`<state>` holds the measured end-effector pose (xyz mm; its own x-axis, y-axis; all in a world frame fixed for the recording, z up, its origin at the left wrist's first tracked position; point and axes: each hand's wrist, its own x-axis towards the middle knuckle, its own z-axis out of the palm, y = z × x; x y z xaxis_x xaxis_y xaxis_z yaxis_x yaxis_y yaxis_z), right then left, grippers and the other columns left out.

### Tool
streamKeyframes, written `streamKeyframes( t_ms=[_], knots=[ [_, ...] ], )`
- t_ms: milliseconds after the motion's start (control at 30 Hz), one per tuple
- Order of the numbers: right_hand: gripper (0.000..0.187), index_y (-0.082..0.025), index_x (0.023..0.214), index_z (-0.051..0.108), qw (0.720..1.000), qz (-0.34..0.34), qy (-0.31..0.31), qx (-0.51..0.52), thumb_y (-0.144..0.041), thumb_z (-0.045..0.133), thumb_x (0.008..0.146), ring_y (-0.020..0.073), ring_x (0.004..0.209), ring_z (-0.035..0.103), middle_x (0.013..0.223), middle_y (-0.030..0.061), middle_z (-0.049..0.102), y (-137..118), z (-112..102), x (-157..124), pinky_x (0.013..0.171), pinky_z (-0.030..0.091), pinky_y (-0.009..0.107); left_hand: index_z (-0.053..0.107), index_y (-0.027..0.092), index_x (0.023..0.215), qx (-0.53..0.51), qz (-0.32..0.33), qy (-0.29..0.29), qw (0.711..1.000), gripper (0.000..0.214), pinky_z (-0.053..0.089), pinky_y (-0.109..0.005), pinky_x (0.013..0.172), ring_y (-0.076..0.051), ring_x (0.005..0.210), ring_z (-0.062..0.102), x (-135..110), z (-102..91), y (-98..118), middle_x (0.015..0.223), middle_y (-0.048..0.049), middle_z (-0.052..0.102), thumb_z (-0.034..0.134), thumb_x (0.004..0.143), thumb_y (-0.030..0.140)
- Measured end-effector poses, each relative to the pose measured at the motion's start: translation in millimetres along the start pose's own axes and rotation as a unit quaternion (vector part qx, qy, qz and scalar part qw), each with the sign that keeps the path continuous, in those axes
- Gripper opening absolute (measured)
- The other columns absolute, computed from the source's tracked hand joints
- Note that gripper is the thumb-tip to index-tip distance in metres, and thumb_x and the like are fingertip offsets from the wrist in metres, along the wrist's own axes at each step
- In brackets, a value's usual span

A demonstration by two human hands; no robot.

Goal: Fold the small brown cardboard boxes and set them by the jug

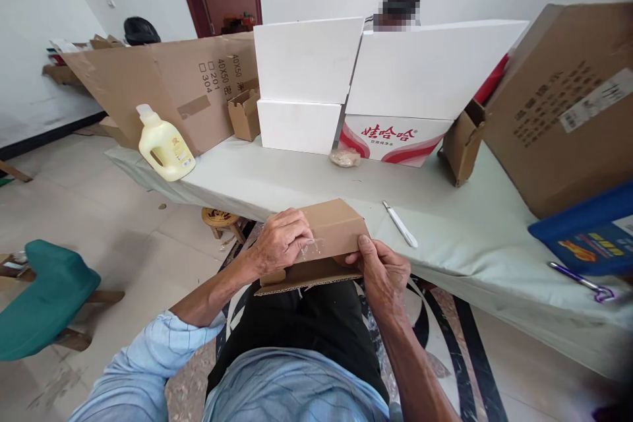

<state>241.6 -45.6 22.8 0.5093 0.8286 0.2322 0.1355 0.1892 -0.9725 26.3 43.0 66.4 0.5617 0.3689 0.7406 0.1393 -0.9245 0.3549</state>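
Note:
A small brown cardboard box (pixel 333 221) is held over my lap at the table's front edge, with its open side and a flap facing me. My left hand (pixel 284 241) is closed in a pinch at the box's left part, on a shiny piece of clear tape (pixel 311 249) lying against the cardboard. Gripping the right end of the box is my right hand (pixel 386 270), thumb on the outer face and fingers partly hidden inside. On the table to the right of the box lies a slim white craft knife (pixel 399 224).
White boxes (pixel 306 66) are stacked at the back, with a small plastic-wrapped bundle (pixel 345 157) before them. A yellow jug (pixel 165 145) stands left. Large cartons (pixel 568 105) flank both sides; a blue package (pixel 588 231) and purple pen-like tool (pixel 581 281) lie right. A person's head shows behind.

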Motion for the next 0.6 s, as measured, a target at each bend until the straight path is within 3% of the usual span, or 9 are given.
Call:
streamKeyframes(
  t_ms=[200, 333, 600],
  knots=[
    [0.058, -0.022, 0.059, 0.07, 0.999, 0.022, 0.006, 0.03, -0.069, 0.076, 0.091, 0.0213, 0.059, 0.063, 0.056, 0.0044, 0.065, -0.5, 4.3, -2.5, 0.062, 0.05, 0.032, 0.064, 0.02, 0.087, -0.023, 0.006, -0.008, 1.0, 0.02, 0.051, -0.033, 0.078, -0.018, 0.08, 0.062, -2.7, -8.8, 10.4, 0.082, -0.004, 0.068, 0.064, 0.105, 0.011],
    [0.056, -0.021, 0.057, 0.069, 0.999, 0.024, 0.008, 0.047, -0.065, 0.076, 0.091, 0.0169, 0.053, 0.053, 0.054, 0.0022, 0.061, -3.6, 7.8, -3.6, 0.058, 0.048, 0.03, 0.065, 0.02, 0.089, -0.044, 0.001, -0.017, 0.999, 0.017, 0.053, -0.034, 0.082, -0.019, 0.084, 0.064, -2.7, -16.8, 16.4, 0.085, -0.0052, 0.07, 0.066, 0.105, 0.014],
    [0.057, -0.02, 0.056, 0.066, 0.998, 0.023, 0.021, 0.045, -0.066, 0.076, 0.089, 0.0148, 0.052, 0.045, 0.053, 0.0012, 0.057, -7.2, 12.1, -3.8, 0.055, 0.044, 0.028, 0.064, 0.022, 0.095, -0.027, -0.017, -0.042, 0.999, 0.014, 0.054, -0.037, 0.098, -0.021, 0.106, 0.079, -11.5, -25.1, 23.6, 0.108, -0.0073, 0.083, 0.064, 0.107, 0.015]
  ],
)
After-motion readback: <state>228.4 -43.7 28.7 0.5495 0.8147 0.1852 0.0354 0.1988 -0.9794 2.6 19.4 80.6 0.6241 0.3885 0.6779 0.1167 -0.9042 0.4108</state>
